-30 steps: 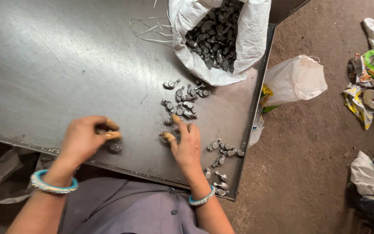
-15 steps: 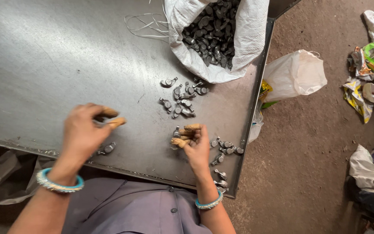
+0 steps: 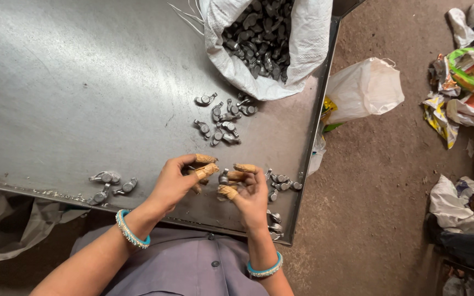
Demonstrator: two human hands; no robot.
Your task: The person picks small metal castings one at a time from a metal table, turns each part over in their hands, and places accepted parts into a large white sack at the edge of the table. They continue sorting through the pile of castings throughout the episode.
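Both my hands are close together over the near edge of a grey metal table (image 3: 72, 82). My right hand (image 3: 248, 194), its fingertips wrapped in tan tape, grips a small grey metal part (image 3: 224, 177). My left hand (image 3: 178, 178), also taped, reaches toward that part with curled fingers; I cannot tell if it holds one. A loose cluster of the same metal parts (image 3: 220, 123) lies just beyond my hands. Three more parts (image 3: 108, 183) rest to the left near the table edge. Others (image 3: 281, 182) lie to the right of my right hand.
An open white woven sack (image 3: 270, 44) full of dark metal parts sits at the table's far right. A white bag (image 3: 363, 87) lies on the dirt floor beside the table. Crumpled wrappers and bags (image 3: 467, 82) litter the floor at right. A grey plastic sheet (image 3: 6, 225) hangs under the table's left.
My left hand has moved right, away from the three parts at the left edge, and met my right hand. My right hand has lifted a part toward it.
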